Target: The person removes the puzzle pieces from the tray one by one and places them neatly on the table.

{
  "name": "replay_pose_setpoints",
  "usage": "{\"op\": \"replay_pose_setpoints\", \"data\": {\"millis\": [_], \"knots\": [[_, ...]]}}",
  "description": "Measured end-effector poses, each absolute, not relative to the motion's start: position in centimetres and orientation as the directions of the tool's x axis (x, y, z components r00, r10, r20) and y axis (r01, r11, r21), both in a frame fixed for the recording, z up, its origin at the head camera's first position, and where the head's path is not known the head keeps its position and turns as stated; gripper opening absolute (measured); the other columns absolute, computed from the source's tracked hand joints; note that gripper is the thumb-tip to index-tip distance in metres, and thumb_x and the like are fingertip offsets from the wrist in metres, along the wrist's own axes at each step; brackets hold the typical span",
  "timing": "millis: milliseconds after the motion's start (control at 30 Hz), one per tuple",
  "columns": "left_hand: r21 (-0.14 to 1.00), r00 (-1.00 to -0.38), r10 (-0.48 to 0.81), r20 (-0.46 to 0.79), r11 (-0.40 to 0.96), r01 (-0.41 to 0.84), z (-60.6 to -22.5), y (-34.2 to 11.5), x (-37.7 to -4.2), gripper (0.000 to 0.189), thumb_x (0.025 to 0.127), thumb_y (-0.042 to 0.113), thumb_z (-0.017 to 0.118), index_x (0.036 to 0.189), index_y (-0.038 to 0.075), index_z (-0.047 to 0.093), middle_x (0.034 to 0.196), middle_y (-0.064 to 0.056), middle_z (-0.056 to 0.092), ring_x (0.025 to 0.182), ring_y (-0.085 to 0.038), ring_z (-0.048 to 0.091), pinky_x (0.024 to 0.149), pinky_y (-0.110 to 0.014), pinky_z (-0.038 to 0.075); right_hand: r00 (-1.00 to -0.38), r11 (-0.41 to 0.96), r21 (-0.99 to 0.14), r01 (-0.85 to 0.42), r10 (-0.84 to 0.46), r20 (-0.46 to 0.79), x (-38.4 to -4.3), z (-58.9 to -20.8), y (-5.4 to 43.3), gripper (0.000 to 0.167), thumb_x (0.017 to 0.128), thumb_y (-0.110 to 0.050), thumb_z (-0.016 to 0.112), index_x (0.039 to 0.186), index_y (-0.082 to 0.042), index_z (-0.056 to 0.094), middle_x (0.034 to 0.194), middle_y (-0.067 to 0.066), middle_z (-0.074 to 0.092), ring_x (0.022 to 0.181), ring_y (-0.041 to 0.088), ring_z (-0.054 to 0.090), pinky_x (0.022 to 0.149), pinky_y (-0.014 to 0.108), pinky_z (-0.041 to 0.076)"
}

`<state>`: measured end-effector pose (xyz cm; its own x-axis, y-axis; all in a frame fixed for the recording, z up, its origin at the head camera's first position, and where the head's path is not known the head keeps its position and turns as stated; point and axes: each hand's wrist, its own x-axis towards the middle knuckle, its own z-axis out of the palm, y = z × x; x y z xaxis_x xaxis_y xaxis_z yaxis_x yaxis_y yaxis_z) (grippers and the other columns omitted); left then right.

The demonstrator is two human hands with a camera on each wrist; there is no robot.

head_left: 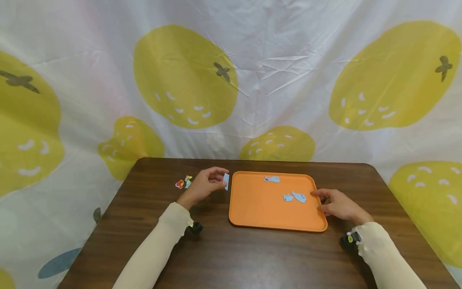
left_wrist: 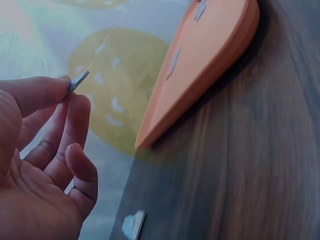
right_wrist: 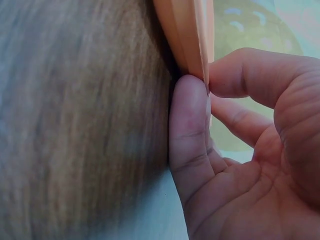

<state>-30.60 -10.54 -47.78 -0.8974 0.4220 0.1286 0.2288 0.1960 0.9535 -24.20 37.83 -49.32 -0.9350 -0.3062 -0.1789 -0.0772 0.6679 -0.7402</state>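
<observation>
Between thumb and fingertips, my left hand (head_left: 206,184) pinches a thin light-blue piece (head_left: 225,181), held up just beyond the left rim of an orange tray (head_left: 258,210). In the left wrist view that piece (left_wrist: 77,84) shows edge-on. My right hand (head_left: 339,205) grips the tray's right rim, with a finger beneath and the thumb tip at its edge in the right wrist view. Lying on the tray are a long light-blue piece (head_left: 272,179) near the far rim, and a small one (head_left: 287,197) beside a pointed one (head_left: 299,197) nearer the right.
Left of the tray, behind my left hand, lie a red piece (head_left: 179,184) and a yellow-and-blue piece (head_left: 188,182), the latter partly hidden by the hand. The brown wooden table (head_left: 252,261) ends at a white curtain with yellow fruit prints (head_left: 184,76).
</observation>
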Motion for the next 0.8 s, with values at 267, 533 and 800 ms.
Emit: {"op": "replay_pose_setpoints", "data": {"millis": [267, 533, 800], "knots": [[0.945, -0.918, 0.378, 0.123, 0.238, 0.225, -48.4, -14.0, -31.0, 0.041, 0.097, 0.014, 0.079, 0.136, 0.008, 0.068, 0.107, -0.010, 0.069, 0.093, -0.017, 0.069, 0.083, -0.025, 0.059, -0.938, 0.676, -0.734, -0.065, -0.293, -0.186, -23.9, -49.3, 37.9, 0.061, 0.092, -0.004, 0.072, 0.148, 0.008, 0.052, 0.119, 0.022, 0.065, 0.088, 0.020, 0.068, 0.072, 0.029, 0.062], [0.931, -0.946, 0.311, 0.097, 0.309, 0.197, -49.1, -17.6, -31.2, 0.043, 0.099, 0.021, 0.078, 0.139, 0.012, 0.067, 0.116, -0.010, 0.071, 0.103, -0.019, 0.068, 0.088, -0.030, 0.057, -0.934, 0.671, -0.738, -0.074, -0.306, -0.184, -23.9, -49.3, 37.9, 0.061, 0.092, -0.004, 0.072, 0.149, 0.009, 0.052, 0.119, 0.022, 0.065, 0.088, 0.019, 0.067, 0.072, 0.029, 0.062], [0.927, -0.968, 0.235, 0.087, 0.336, 0.165, -49.2, -20.8, -31.5, 0.044, 0.100, 0.022, 0.076, 0.141, 0.012, 0.065, 0.118, -0.012, 0.071, 0.100, -0.021, 0.067, 0.087, -0.041, 0.058, -0.933, 0.663, -0.746, -0.061, -0.304, -0.194, -24.1, -49.4, 37.8, 0.060, 0.093, -0.003, 0.070, 0.149, 0.008, 0.051, 0.119, 0.021, 0.064, 0.089, 0.021, 0.067, 0.073, 0.030, 0.062]]}}
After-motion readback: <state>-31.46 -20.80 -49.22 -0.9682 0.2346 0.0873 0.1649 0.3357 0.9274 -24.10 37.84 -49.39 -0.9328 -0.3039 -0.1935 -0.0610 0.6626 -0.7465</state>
